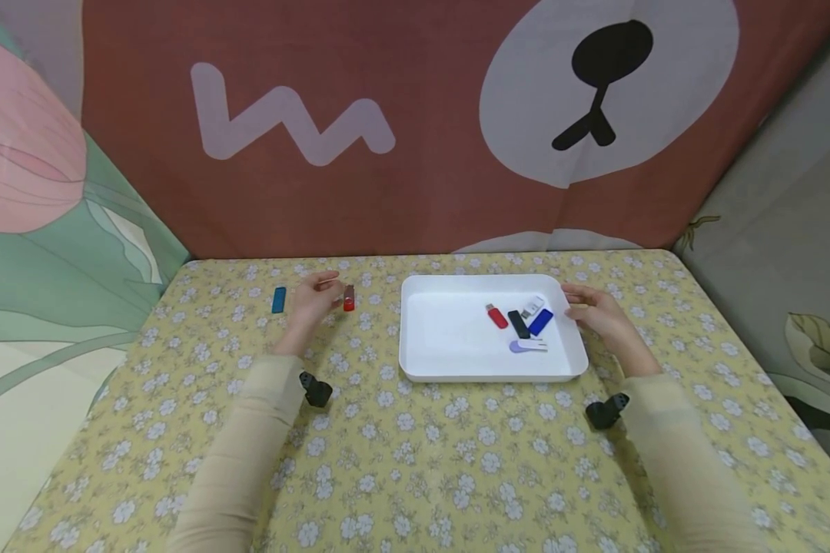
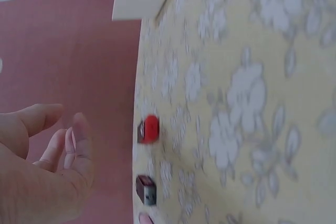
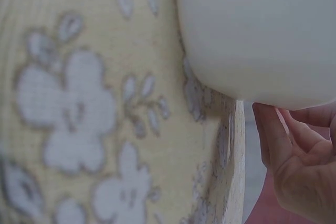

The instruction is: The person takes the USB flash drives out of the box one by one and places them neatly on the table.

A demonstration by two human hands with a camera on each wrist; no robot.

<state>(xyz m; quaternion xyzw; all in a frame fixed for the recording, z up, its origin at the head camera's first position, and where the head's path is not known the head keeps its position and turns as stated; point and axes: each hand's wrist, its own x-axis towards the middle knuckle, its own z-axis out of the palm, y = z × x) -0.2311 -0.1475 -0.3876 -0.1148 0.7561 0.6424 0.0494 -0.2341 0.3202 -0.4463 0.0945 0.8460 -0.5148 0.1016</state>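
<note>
My left hand [image 1: 314, 299] hovers over the cloth just left of a red USB stick [image 1: 349, 298], thumb and fingers parted and loosely bent, holding nothing. In the left wrist view the red USB stick [image 2: 150, 128] lies beyond the hand, and a dark, metal-ended USB stick [image 2: 147, 190] is near it. A blue USB stick [image 1: 279, 299] lies to the left of this hand. My right hand [image 1: 598, 315] touches the right outer wall of a white tray [image 1: 443, 330]; its fingertips [image 3: 268, 116] rest against the wall, fairly straight.
Inside the tray's right half lie a red USB stick [image 1: 497, 316], a black one [image 1: 519, 324], a blue one [image 1: 541, 322], a white one [image 1: 532, 307] and a purple-and-white one [image 1: 528, 346]. A yellow flowered cloth [image 1: 415, 461] covers the table; a printed curtain [image 1: 283, 207] hangs behind.
</note>
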